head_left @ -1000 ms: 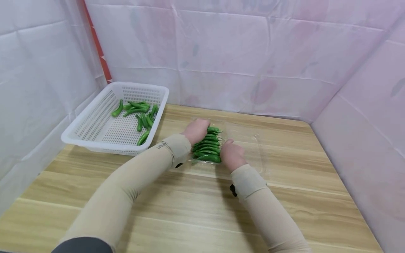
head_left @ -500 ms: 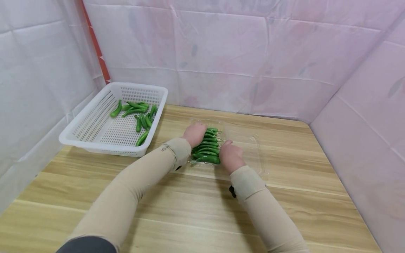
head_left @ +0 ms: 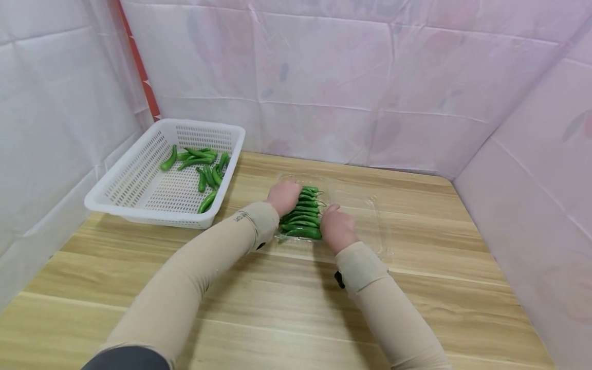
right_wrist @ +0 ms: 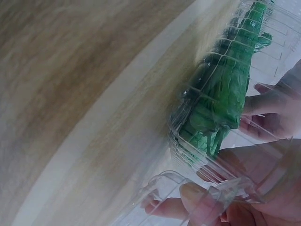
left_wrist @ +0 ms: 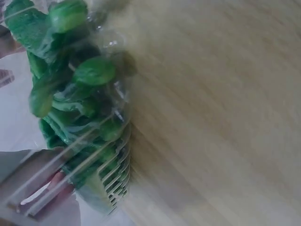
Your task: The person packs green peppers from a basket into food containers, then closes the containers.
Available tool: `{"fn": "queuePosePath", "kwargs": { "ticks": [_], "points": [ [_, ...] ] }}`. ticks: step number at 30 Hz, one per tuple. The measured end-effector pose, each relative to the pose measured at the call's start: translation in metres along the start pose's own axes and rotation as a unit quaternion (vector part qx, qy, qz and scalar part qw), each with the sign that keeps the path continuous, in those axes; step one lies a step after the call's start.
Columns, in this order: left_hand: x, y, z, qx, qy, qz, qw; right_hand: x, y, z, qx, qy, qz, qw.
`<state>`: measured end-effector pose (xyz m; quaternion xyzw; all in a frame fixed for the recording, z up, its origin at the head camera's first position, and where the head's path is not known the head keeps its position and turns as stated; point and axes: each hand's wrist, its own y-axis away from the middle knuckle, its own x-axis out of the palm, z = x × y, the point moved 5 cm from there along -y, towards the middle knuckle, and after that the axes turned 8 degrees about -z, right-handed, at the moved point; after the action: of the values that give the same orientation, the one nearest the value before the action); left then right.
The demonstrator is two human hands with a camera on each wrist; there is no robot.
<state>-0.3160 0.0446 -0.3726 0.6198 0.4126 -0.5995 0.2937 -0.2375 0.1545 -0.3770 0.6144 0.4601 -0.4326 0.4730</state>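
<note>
Green peppers (head_left: 302, 233) — glossy, slender, lined side by side, clear container (head_left: 324, 184)

Green peppers (head_left: 303, 210), white basket (head_left: 157, 192)

From here: 2 hands (head_left: 283, 198) (head_left: 339, 228), 1 basket (head_left: 152, 214), 1 clear box (head_left: 363, 218), approx. 10 basket peppers (head_left: 196, 162), 7+ boxed peppers (head_left: 302, 233) (some hidden).
</note>
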Motion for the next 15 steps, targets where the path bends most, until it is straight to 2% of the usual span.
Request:
{"fn": "queuePosePath", "kwargs": {
  "ticks": [3,7,10,15],
  "points": [
    [-0.005,0.003,0.001,-0.001,0.006,0.001,1.0000,0.001,-0.001,0.001,0.002,-0.004,-0.001,1.0000],
    [-0.020,0.010,-0.003,0.005,-0.006,0.009,0.9999,0.003,-0.002,0.002,0.000,-0.002,0.006,1.0000],
    [-0.036,0.018,-0.009,0.014,-0.014,0.017,0.9997,0.003,-0.001,0.001,-0.008,0.004,0.001,1.0000],
    [-0.068,0.038,-0.015,0.040,0.017,0.023,0.9988,0.002,-0.001,0.000,-0.010,0.006,-0.003,0.9999]
  ]
}}
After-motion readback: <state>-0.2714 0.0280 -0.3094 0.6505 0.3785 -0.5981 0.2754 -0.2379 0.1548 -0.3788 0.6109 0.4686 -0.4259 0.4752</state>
